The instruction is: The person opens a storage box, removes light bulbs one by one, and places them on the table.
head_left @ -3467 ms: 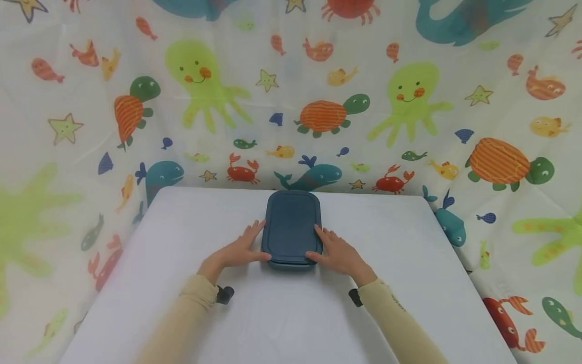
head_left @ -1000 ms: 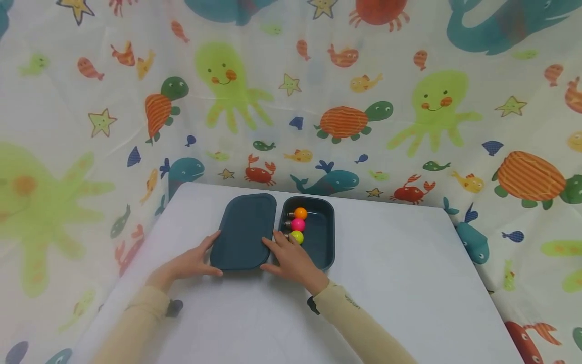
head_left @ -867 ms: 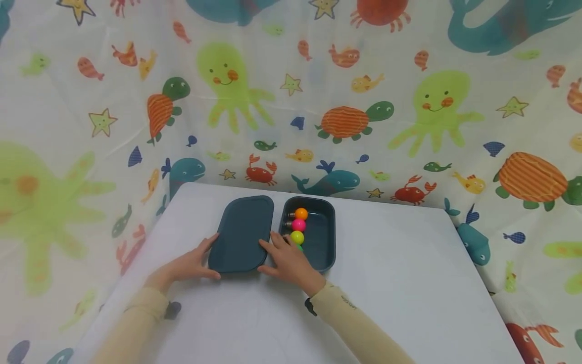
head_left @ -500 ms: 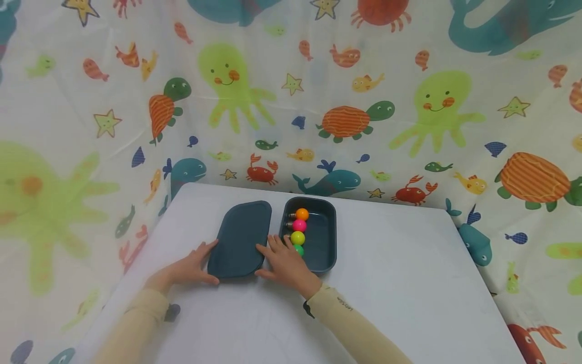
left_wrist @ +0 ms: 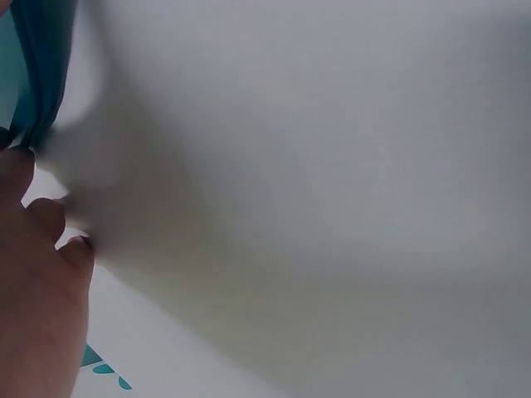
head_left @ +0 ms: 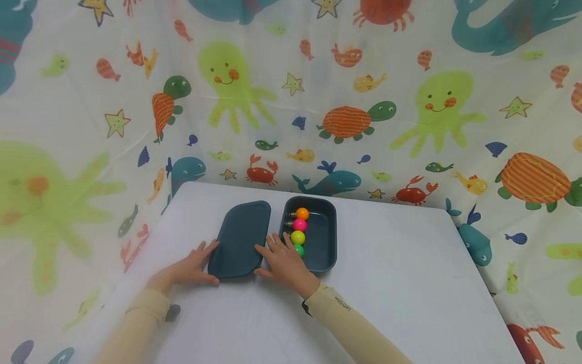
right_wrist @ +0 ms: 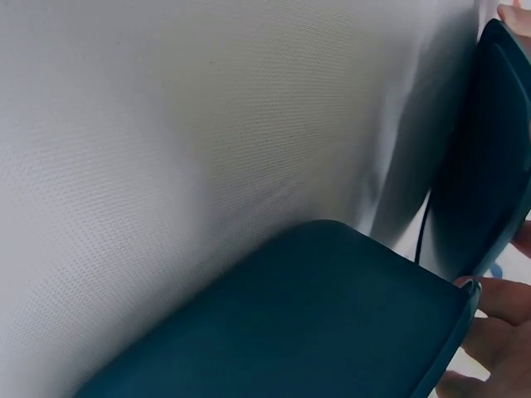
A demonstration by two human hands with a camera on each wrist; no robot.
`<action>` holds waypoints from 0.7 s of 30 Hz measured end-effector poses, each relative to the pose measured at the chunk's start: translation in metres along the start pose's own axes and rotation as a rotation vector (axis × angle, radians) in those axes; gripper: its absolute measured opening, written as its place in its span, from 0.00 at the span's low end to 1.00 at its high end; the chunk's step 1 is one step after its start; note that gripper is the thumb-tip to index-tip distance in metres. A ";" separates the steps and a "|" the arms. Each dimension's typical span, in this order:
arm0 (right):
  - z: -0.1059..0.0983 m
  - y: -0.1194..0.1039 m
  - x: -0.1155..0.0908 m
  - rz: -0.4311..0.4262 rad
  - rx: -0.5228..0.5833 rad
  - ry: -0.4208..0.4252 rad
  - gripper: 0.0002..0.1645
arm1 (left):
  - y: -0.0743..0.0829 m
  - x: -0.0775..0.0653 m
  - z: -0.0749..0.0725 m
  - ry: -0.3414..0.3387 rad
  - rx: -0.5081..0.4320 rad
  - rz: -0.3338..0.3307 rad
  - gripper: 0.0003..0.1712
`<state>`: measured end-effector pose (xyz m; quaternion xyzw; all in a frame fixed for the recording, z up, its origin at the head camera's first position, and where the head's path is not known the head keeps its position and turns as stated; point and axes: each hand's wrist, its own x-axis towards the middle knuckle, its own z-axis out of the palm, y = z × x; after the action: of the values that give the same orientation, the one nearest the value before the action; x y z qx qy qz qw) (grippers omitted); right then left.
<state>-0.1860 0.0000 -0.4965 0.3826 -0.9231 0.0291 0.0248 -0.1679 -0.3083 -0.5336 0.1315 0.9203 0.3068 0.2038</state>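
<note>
Already lid (head_left: 238, 240) off box (head_left: 323, 242) w/ bulbs (head_left: 299, 225) inside; L hand (head_left: 193, 265) & R hand (head_left: 288, 263) grip lid edges, not let go yet.

From above, the head view faces forward-down across the table (head_left: 391, 283); both close wrist views share the lid (head_left: 238, 240).

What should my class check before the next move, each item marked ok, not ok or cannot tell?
1. Lid off the storage container: ok, it is to the container's left.
2. Lid flanked: ok, left hand at its left edge, right hand at its right.
3. Container loaded: ok, orange bulb, pink bulb, yellow bulb and green bulb inside.
4. Green bulb in full view: not ok, the right hand partly hides it.
5. Lid flat on the table: cannot tell.
</note>
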 end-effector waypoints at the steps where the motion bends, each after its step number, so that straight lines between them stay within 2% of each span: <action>1: 0.000 0.000 0.000 -0.001 -0.003 0.004 0.40 | 0.000 0.000 0.000 -0.001 -0.002 -0.002 0.67; 9: -0.003 0.002 -0.003 -0.004 -0.025 0.046 0.41 | 0.002 -0.001 -0.001 0.000 -0.012 0.002 0.68; 14: -0.010 0.009 -0.007 0.011 0.008 0.069 0.41 | 0.002 0.000 -0.001 0.015 -0.015 0.013 0.68; 17: -0.011 0.017 -0.012 0.043 0.042 0.069 0.42 | 0.002 0.001 0.001 0.038 -0.014 0.030 0.67; 21: -0.013 0.031 -0.022 0.110 0.108 0.066 0.42 | 0.011 0.005 0.004 0.073 -0.038 0.066 0.66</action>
<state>-0.1922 0.0380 -0.4866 0.3309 -0.9385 0.0928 0.0326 -0.1694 -0.2959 -0.5319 0.1469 0.9162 0.3355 0.1624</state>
